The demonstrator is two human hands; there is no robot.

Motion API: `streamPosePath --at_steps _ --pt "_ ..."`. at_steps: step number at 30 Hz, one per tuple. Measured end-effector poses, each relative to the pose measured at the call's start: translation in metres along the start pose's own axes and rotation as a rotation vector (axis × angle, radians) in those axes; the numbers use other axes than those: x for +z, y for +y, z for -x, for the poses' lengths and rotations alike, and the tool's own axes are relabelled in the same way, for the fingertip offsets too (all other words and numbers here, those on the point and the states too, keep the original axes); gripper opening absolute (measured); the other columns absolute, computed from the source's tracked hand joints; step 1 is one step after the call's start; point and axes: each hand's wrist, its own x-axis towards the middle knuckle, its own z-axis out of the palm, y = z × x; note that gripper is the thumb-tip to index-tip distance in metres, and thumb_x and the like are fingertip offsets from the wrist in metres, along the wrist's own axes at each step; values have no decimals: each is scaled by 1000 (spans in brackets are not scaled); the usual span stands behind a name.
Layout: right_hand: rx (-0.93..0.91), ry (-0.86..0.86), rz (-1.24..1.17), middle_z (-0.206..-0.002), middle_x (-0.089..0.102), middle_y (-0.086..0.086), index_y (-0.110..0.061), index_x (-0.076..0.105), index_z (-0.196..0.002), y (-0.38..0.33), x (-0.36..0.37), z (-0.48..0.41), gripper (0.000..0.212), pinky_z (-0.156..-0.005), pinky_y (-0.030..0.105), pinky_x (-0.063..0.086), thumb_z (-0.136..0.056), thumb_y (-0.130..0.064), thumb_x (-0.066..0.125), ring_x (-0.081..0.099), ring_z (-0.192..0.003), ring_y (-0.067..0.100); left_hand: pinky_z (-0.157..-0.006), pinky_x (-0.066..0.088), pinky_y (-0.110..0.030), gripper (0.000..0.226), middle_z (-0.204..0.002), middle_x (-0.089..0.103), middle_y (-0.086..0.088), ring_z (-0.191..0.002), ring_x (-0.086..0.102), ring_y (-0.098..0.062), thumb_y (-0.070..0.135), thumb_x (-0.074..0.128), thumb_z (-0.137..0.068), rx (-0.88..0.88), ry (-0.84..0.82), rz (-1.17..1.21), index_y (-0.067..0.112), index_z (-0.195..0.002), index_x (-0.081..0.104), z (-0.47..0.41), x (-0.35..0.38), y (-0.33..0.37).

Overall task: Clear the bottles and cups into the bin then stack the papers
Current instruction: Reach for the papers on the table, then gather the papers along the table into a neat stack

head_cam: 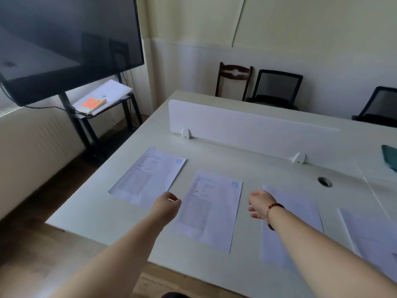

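At the far left a large dark screen point(64, 39) stands on a black stand, and a low shelf point(103, 102) below it carries a white board with an orange-covered book point(93, 102) on top. The white tabletop point(268, 168) fills the middle and right of the view, with a white divider panel point(236, 127) standing upright across its far part.

Four papers lie flat on the tabletop in a row, apart from one another. The leftmost paper point(148, 177) is printed and turned at a slant. The left hand point(167, 204) reaches out just past its near right corner, between it and the second paper point(211, 209); its fingers are curled loosely inward and grip nothing that can be seen. The second paper, also printed, lies in the middle between the two hands.

The right hand point(260, 204), with a dark red bead bracelet point(272, 211) on the wrist, hovers over the far left corner of the third paper point(290, 224), fingers spread and pointing down, holding nothing; whether it touches the sheet cannot be told. The forearm crosses that paper. A fourth paper point(371, 233) lies at the right edge, partly cut off.

A round cable hole point(324, 181) sits in the tabletop beyond the third paper, and a dark green object point(390, 155) shows at the far right edge. Three chairs point(277, 87) stand against the far wall.
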Motion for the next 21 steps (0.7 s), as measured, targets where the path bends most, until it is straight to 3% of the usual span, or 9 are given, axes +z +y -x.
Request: streamPosePath --at_steps 3,7,9,12,15,17,18,19,21 --pt "41 48 -20 -79 55 7 -14 55 -102 11 -8 -11 12 -93 51 54 -93 -5 52 55 -84 29 -66 44 -27 12 -86 61 3 -80 57 -20 23 56 -90 29 -45 7 14 -95 63 -13 11 16" --pt "146 118 -62 -88 57 10 -5 56 -130 30 -32 -15 37 -80 42 55 -94 -10 47 56 -78 27 -59 44 -25 14 -87 65 -3 -71 58 -18 23 57 -89 63 -152 -5 13 -96 64 -39 38 45" --pt "211 165 -119 -84 56 7 -13 53 -132 41 -46 -12 39 -77 38 56 -95 -16 43 55 -74 23 -66 50 -29 13 -89 66 -6 -77 62 -22 23 59 -87 58 -216 -3 13 -94 63 -48 64 56" --pt "276 252 -161 -106 57 7 -15 49 -132 59 -68 -2 40 -81 37 56 -92 -17 45 55 -81 22 -79 56 -38 11 -89 66 -7 -83 65 -25 27 63 -86 55 -342 -23 17 -89 60 -51 107 69" --pt "319 324 -131 -105 55 11 -4 49 -135 93 -90 4 45 -67 27 43 -90 -13 48 48 -72 24 -81 56 -39 15 -89 65 -9 -81 62 -25 28 66 -85 71 -438 -77 16 -91 59 -45 155 78" --pt "373 361 -114 -92 53 8 3 55 -125 120 -106 9 40 -67 30 35 -88 -12 48 41 -70 23 -75 52 -33 19 -92 65 -8 -80 60 -24 27 64 -86 93 -475 -130 13 -99 60 -37 185 82" --pt "413 361 -102 -84 52 8 0 61 -108 130 -112 10 27 -65 30 33 -88 -11 47 37 -67 21 -71 49 -30 21 -95 66 -8 -82 59 -23 26 63 -87 121 -471 -176 11 -102 60 -35 194 84" --pt "443 361 -70 -74 45 5 -8 56 -87 138 -117 10 10 -62 28 30 -88 -11 46 33 -62 19 -71 47 -29 23 -100 67 -8 -85 60 -24 26 61 -87 154 -448 -247 11 -105 61 -35 199 84" --pt "481 345 -24 -67 31 3 -15 36 -74 151 -129 0 19 -56 24 24 -89 -11 47 26 -55 17 -80 46 -31 30 -114 64 -9 -101 60 -27 30 58 -89 196 -337 -412 13 -114 61 -47 204 82"
